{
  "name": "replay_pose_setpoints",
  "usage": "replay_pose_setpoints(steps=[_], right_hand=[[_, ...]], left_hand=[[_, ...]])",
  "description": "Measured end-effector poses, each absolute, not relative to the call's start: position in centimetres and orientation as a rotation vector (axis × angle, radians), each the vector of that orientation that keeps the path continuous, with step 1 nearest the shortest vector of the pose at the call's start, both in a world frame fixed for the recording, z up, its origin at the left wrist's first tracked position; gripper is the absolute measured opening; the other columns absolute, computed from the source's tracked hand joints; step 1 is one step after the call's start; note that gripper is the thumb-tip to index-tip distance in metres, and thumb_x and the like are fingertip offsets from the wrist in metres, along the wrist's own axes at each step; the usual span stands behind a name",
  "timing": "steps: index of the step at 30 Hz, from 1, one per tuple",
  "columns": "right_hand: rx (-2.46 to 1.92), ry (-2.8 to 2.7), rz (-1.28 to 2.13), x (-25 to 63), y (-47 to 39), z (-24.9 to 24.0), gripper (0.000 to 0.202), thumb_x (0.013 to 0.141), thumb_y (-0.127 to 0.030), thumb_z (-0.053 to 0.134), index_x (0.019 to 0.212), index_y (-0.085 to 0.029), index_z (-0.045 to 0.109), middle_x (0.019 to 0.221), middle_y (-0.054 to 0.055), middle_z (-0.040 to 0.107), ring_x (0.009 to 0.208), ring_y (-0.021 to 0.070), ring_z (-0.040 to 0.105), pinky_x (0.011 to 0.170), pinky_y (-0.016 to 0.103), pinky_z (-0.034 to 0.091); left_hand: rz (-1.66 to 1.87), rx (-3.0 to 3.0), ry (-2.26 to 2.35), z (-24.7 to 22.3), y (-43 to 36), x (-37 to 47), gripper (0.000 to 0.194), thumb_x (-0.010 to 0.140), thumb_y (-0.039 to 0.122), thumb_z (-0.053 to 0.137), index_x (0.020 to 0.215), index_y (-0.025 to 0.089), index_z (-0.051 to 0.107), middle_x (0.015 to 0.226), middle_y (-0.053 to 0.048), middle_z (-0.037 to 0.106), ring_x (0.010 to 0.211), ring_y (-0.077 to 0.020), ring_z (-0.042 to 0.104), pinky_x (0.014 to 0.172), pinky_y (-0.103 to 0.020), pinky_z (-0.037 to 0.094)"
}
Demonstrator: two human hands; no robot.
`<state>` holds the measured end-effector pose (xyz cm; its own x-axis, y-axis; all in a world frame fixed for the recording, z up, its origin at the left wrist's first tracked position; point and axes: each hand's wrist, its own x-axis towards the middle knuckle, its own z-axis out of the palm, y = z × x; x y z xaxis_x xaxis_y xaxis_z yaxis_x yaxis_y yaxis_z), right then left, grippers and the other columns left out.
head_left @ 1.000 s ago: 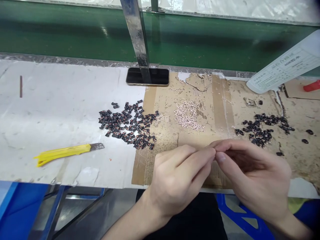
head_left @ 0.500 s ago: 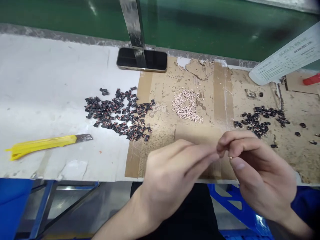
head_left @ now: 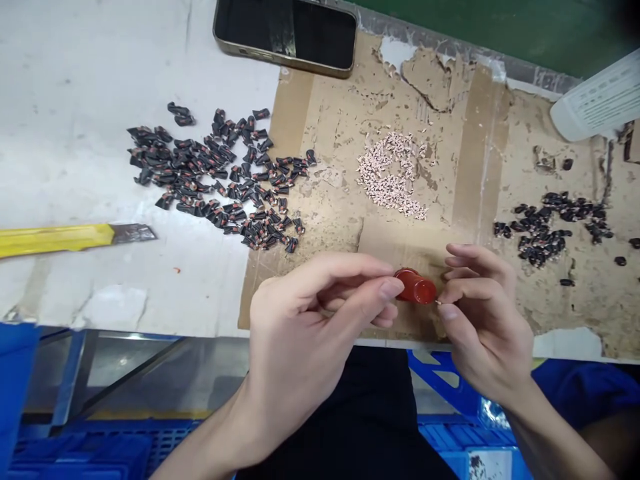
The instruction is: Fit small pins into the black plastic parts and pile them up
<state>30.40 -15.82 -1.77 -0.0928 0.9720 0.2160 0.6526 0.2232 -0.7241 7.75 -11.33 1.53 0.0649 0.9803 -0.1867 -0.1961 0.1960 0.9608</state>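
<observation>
My left hand [head_left: 315,320] is closed in a pinch, its thumb and index fingertips overlapping the left end of a small red cup-shaped piece [head_left: 417,288]. What the pinch holds is hidden, and I cannot tell whether the red piece is gripped or rests behind it. My right hand [head_left: 485,320] pinches a tiny pale piece [head_left: 439,303] between thumb and index finger, beside the red piece's round end. Beyond my hands lies a heap of tiny pale pink pieces [head_left: 395,180] on cardboard. Many short black pieces with reddish marks [head_left: 200,163] are scattered to the left.
Small dark pieces [head_left: 543,247] lie on the right side of the cardboard [head_left: 320,227]. A yellow utility knife [head_left: 60,239] with its blade out is at the left. A phone [head_left: 310,37] lies at the back; a white printed bottle [head_left: 597,100] stands at the far right.
The view has tilted down and closer. My hands have moved apart, and the red piece now shows between them. The tiny pale piece stays in my right fingertips.
</observation>
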Motion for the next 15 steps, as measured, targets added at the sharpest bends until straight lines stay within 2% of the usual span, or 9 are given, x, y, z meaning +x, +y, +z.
replay_pose_setpoints(steps=[7,15], right_hand=[[-1.482,-1.873,0.591,30.45,-15.71,-1.94,0.014,0.095,-0.011,0.064,0.1,-0.025,0.064,0.149,0.01,0.052,0.125,0.0268,0.059,0.097,0.044,0.051],[-1.472,-1.866,0.602,30.57,-15.76,-1.84,0.014,0.095,-0.011,0.065,0.1,-0.024,0.065,0.149,0.01,0.053,0.126,0.0264,0.059,0.099,0.044,0.049]], left_hand=[[1.101,1.01,1.138,1.45,-11.44,7.73,0.02,0.094,0.007,0.078,0.096,0.027,0.08,0.082,0.011,0.084,0.069,-0.0069,0.082,0.07,-0.007,0.065],[1.051,0.983,1.133,2.04,-11.4,7.46,0.02,0.093,0.004,0.075,0.095,0.024,0.079,0.083,0.009,0.084,0.072,-0.0071,0.082,0.067,-0.005,0.063]])
